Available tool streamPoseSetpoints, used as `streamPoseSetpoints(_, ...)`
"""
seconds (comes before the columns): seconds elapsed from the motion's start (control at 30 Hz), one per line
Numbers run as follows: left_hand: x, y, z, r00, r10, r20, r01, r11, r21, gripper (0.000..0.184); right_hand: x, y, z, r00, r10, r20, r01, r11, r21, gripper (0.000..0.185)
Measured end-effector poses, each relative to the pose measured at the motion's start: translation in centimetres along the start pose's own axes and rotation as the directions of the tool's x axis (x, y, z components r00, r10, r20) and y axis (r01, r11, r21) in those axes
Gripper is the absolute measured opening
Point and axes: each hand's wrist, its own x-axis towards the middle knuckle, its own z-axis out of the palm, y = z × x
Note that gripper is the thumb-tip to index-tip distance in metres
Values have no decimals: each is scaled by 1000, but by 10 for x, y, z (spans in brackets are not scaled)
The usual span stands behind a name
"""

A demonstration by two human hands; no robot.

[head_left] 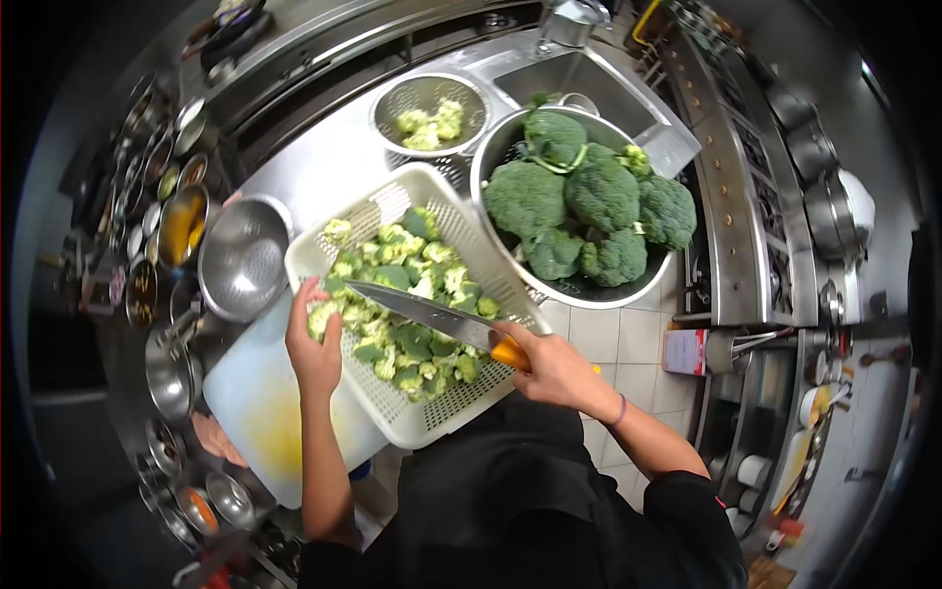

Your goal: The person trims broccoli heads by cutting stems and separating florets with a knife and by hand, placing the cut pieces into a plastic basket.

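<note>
My right hand [559,368] grips a kitchen knife [422,312] by its yellow-orange handle. Its broad blade points left over a pale perforated plastic basket [417,428], which holds many cut broccoli florets [392,339]. At the basket's left rim, my left hand [316,344] has its thumb and fingers around a pale green broccoli floret [322,316], close to the knife tip. Whole broccoli heads [601,188] fill a large metal colander [481,162] beyond the basket to the right. Behind the basket, a smaller colander [385,103] contains several pale broccoli pieces [432,123].
A white cutting board [245,378] with a yellow stain lies under the basket's left side. Left of the basket sits a metal bowl [245,257]. A sink [579,83] is at the back, a stove [731,196] stands right, and several pans and bowls crowd the left.
</note>
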Motion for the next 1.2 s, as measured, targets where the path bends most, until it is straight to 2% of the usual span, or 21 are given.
streamPoseSetpoints(0.07,-4,-5,9,991,-1,130,-11,995,96,62,-21,8,-25,997,-7,-80,14,996,87,57)
streamPoseSetpoints(0.13,-11,8,25,948,-153,280,34,922,385,68,-42,21,-54,993,117,-30,-111,982,156,44)
streamPoseSetpoints(0.17,-10,18,33,948,-182,260,57,904,424,73,-50,38,-64,993,110,-42,-97,965,245,38)
streamPoseSetpoints(0.27,9,75,70,989,-6,149,-44,942,333,75,-74,78,-100,991,37,-127,21,904,427,33)
streamPoseSetpoints(0.3,18,108,90,984,75,161,-117,955,272,74,-83,92,-109,986,89,-140,9,816,578,24)
streamPoseSetpoints(0.33,26,142,114,973,126,194,-174,951,257,69,-90,109,-118,987,73,-142,23,813,581,24)
streamPoseSetpoints(0.4,43,204,172,915,268,300,-311,944,107,64,-101,144,-130,927,170,-334,80,781,619,18)
streamPoseSetpoints(0.43,56,225,202,862,376,339,-415,908,48,60,-105,157,-135,855,136,-500,201,803,562,14)
streamPoseSetpoints(0.5,85,259,266,774,461,435,-512,859,0,58,-120,194,-148,810,241,-535,174,773,611,14)
streamPoseSetpoints(0.57,121,272,329,690,499,525,-632,768,101,63,-133,212,-168,755,360,-548,173,697,696,15)
streamPoseSetpoints(0.6,140,270,360,622,545,562,-755,608,247,68,-139,220,-176,725,408,-554,172,673,720,15)
streamPoseSetpoints(0.63,153,277,379,598,440,670,-766,559,317,66,-145,231,-183,726,428,-538,187,630,754,15)
streamPoseSetpoints(0.7,191,270,403,569,309,762,-718,639,277,62,-159,248,-195,720,454,-524,179,608,774,14)
streamPoseSetpoints(0.73,198,274,403,516,188,835,-650,721,239,58,-164,253,-199,708,472,-525,171,607,776,13)
streamPoseSetpoints(0.8,202,274,352,651,468,597,-587,810,6,51,-173,261,-200,651,485,-584,169,657,735,14)
streamPoseSetpoints(0.87,176,281,263,810,431,398,-520,842,148,51,-185,279,-195,679,510,-528,115,637,762,14)
streamPoseSetpoints(0.93,136,246,185,949,84,302,-208,891,405,53,-183,297,-186,700,517,-492,85,624,777,21)
streamPoseSetpoints(1.0,95,172,141,943,-167,287,-32,814,580,65,-174,307,-185,735,497,-462,83,610,788,21)
streamPoseSetpoints(1.07,62,180,166,961,-81,264,-136,692,709,78,-165,307,-193,745,544,-385,-6,583,813,20)
streamPoseSetpoints(1.13,55,262,233,936,117,331,-290,788,542,82,-156,306,-202,799,490,-348,29,547,837,21)
streamPoseSetpoints(1.2,50,320,297,732,292,615,-592,720,363,87,-145,289,-214,797,420,-433,129,582,803,25)
